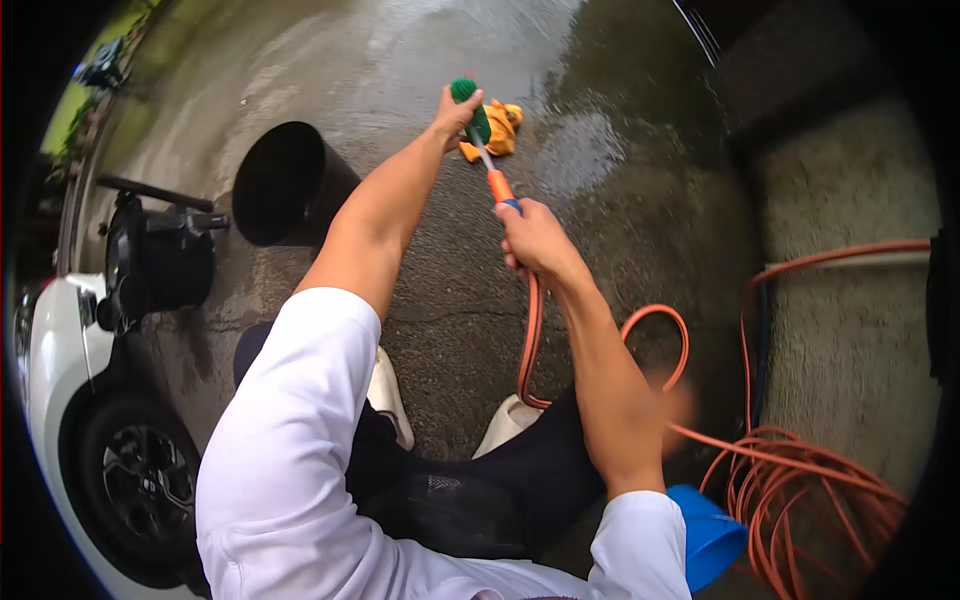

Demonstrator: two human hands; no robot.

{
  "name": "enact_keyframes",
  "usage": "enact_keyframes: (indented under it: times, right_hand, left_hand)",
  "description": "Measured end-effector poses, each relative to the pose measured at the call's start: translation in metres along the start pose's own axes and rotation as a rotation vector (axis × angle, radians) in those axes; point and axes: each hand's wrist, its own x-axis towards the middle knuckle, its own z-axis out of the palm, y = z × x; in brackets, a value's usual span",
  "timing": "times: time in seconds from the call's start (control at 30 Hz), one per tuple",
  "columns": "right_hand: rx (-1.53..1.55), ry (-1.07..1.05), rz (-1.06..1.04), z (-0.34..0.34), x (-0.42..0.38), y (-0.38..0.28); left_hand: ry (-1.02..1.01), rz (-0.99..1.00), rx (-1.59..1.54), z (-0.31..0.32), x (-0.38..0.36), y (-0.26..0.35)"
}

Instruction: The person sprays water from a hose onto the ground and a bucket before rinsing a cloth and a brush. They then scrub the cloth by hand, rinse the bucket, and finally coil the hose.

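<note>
One left hand [457,113], fingers curled round green wand head [463,90], right hand [538,238] gripping handle [499,185]

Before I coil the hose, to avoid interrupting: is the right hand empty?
No, the right hand grips the orange nozzle handle, with the hose trailing below.

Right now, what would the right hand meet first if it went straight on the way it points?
Most likely the green brush in the left hand, with the orange hose nozzle in the right hand leading. The yellow-orange cloth shows behind the brush, but depth is unclear.
</note>
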Motion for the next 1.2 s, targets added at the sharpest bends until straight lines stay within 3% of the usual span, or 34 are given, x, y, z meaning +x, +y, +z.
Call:
enact_keyframes:
  times: [0.1,0.17,0.3,0.33,0.43,0.5,0.6,0.73,0.87,0.97,1.03,1.1,1.17,1.2]
  right_hand:
    - [-0.029,-0.004,0.024,-0.006,0.004,0.008]
    - [-0.059,0.11,-0.121,-0.009,0.009,0.006]
    - [-0.065,0.071,-0.043,-0.005,0.015,0.005]
    - [-0.052,0.074,-0.015,-0.002,0.014,0.003]
    - [-0.082,0.019,-0.062,-0.001,0.014,-0.002]
    - [-0.078,0.009,-0.014,0.003,0.015,0.0]
    - [-0.052,0.006,0.022,0.0,0.02,-0.001]
    - [-0.042,-0.016,0.016,-0.008,0.021,-0.004]
    - [-0.062,-0.048,-0.069,-0.005,0.011,-0.015]
    - [-0.039,-0.016,-0.061,-0.004,0.024,-0.007]
    - [-0.022,0.001,-0.035,-0.008,0.029,-0.005]
    - [-0.005,0.01,-0.017,-0.011,0.034,-0.003]
    - [-0.002,0.076,-0.006,-0.017,0.039,-0.001]
    - [-0.002,0.119,0.002,-0.021,0.044,0.0]
  left_hand:
    - [0.075,0.032,-0.12,0.024,0.016,-0.016]
    - [0.075,-0.096,-0.06,0.027,0.019,-0.018]
    - [-0.031,-0.148,0.006,0.033,-0.039,0.016]
    - [-0.107,-0.137,-0.015,0.023,-0.027,0.004]
    - [-0.002,-0.063,-0.076,0.011,-0.009,-0.018]
    - [-0.04,-0.077,-0.107,0.003,0.001,-0.018]
    - [0.167,0.293,0.282,-0.01,0.009,-0.021]
    - [-0.031,0.457,0.599,-0.027,-0.002,-0.013]
    - [0.097,0.402,0.944,-0.018,-0.019,-0.006]
    - [0.156,0.527,0.963,-0.023,0.017,-0.044]
    - [0.094,0.479,0.971,-0.019,0.005,-0.029]
    - [0.21,0.294,0.766,-0.016,0.002,-0.026]
    - [0.222,0.249,0.654,-0.02,0.013,-0.024]
    - [0.234,0.407,0.609,-0.02,0.007,-0.011]
